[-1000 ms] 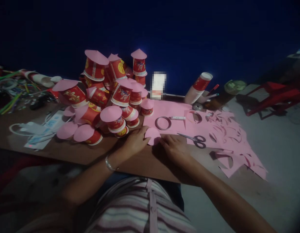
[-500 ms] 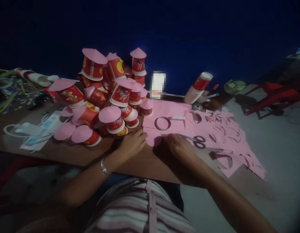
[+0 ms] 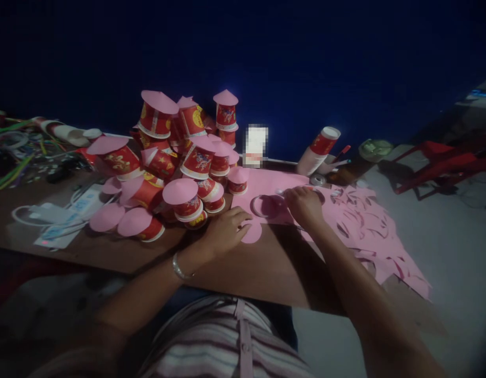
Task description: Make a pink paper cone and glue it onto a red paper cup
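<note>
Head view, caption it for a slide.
Left hand at a pink paper disc, right hand at a white tube, beside pink-topped red cups.

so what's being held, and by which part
The left hand touches the pink paper disc at its left edge; the right hand covers most of a white tube. Whether either is gripped cannot be told.
</note>
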